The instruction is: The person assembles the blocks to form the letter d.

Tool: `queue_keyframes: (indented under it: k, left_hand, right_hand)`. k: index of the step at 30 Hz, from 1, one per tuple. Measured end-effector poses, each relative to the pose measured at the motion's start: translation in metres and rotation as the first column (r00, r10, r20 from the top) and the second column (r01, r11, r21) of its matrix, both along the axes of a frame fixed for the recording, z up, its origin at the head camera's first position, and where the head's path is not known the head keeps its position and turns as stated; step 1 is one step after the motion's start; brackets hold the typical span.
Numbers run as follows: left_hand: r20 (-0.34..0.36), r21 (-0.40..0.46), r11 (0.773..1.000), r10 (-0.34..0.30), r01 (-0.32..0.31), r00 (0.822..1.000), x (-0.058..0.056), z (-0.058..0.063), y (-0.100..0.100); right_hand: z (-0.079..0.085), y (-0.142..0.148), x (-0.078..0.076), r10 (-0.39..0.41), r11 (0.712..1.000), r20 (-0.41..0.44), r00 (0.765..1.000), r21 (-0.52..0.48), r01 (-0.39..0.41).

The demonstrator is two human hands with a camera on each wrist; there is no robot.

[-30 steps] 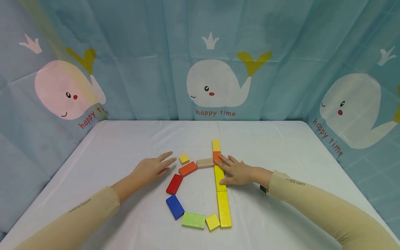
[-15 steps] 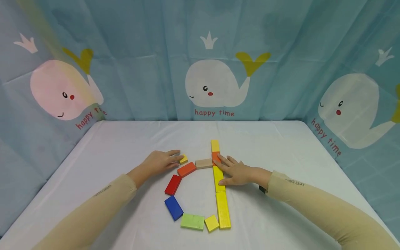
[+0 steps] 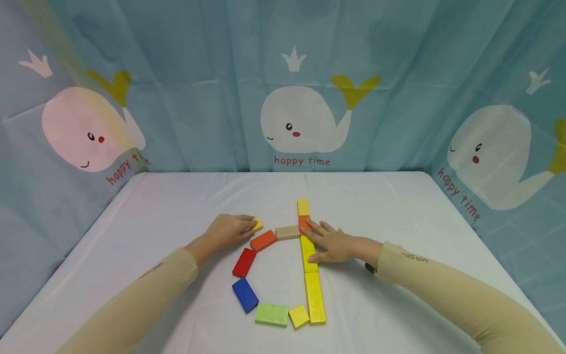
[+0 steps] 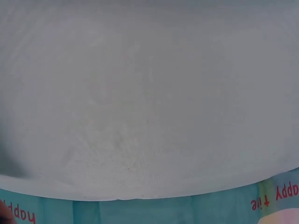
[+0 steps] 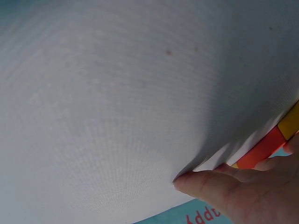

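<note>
My left hand (image 3: 226,231) is at the upper left of a ring of wooden blocks. Its fingertips pinch a small yellow block (image 3: 258,224), partly covered, just outside an orange block (image 3: 263,241). On the ring's right side, my right hand (image 3: 338,244) rests with spread fingers on a straight column. Beneath those fingers lie an orange block (image 3: 302,224) and a long yellow block (image 3: 308,246). A short yellow block (image 3: 302,206) tops the column; another long yellow block (image 3: 315,300) forms its foot. In the right wrist view, part of the right hand (image 5: 238,191) shows.
The ring continues with a bare-wood block (image 3: 288,232), a red block (image 3: 243,262), a blue block (image 3: 245,295), a light green block (image 3: 271,314) and a yellow square block (image 3: 298,316). A white cloth (image 3: 177,196) covers the table. Blue whale-print curtains (image 3: 212,123) surround it.
My left hand has moved right to the small yellow block and taken it between its fingers. The right hand stays on the column, and the head view has shifted slightly.
</note>
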State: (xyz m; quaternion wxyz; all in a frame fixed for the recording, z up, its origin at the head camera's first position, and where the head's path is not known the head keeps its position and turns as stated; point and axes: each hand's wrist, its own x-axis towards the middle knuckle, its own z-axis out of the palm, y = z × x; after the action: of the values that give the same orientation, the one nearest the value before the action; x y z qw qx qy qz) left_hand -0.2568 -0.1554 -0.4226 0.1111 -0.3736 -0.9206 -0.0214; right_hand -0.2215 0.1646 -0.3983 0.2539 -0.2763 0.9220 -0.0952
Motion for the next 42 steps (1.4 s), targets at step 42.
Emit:
queue_keyframes:
  k: [42]
  left_hand:
    - [0.047,-0.122,0.649,-0.752,0.751,0.658,0.161,0.018,0.112]
  right_hand:
    - [-0.003,0.002,-0.001,0.012,1.000,-0.010,1.000,-0.018,-0.013]
